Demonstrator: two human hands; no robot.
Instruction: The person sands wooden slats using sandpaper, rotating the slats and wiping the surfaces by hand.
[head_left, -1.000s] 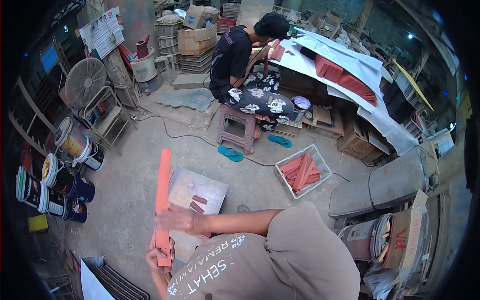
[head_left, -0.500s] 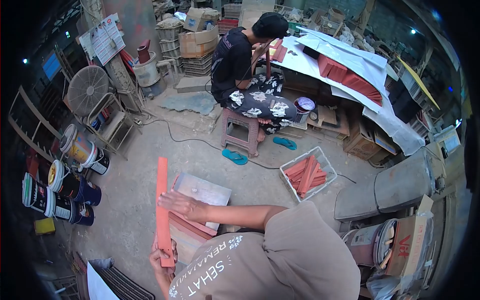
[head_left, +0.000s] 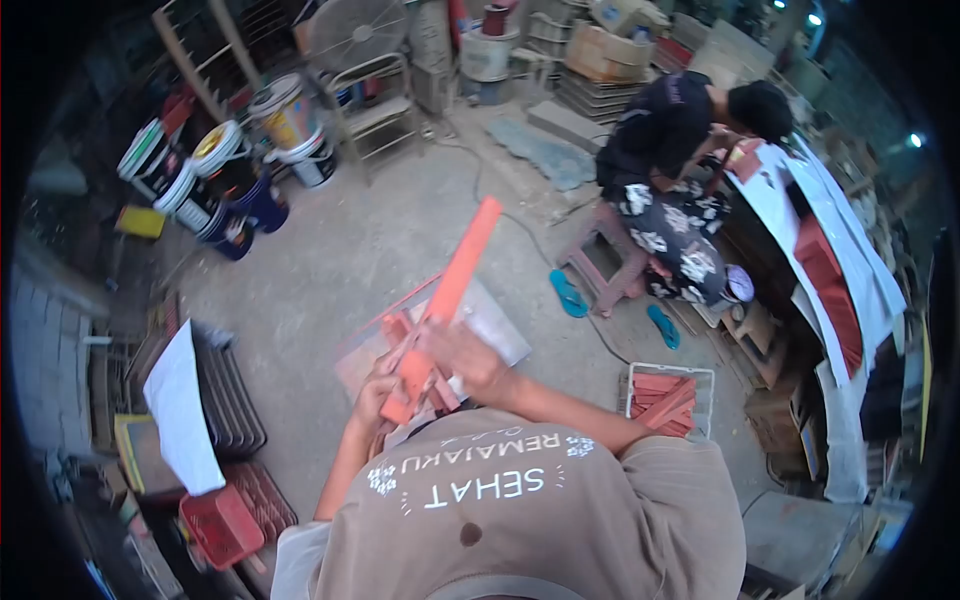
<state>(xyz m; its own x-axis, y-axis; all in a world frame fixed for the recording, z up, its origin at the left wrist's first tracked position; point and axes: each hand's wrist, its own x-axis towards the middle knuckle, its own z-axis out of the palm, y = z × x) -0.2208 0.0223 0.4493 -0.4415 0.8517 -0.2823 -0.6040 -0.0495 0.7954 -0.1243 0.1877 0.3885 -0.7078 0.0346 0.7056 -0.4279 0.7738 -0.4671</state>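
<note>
A long, flat orange-red wooden strip slants up and away in front of my body. My left hand grips its near end, fingers wrapped around the edge. Over the strip's lower half lies my right hand, smeared by motion, so its fingers and anything under them are unclear. More red strips lie just beneath my hands, partly hidden. Under them is a flat, light grey board, low above the floor.
A white crate of red strips stands right. Beyond it a co-worker sits on a stool, near teal sandals and a cable. Paint buckets stand far left; a red basket and stacked dark trays nearer left.
My view has turned, shifting the room's contents. The strip, upright before, now tilts to the right at its far end. My right hand has come closer to my left hand, which still holds the near end.
</note>
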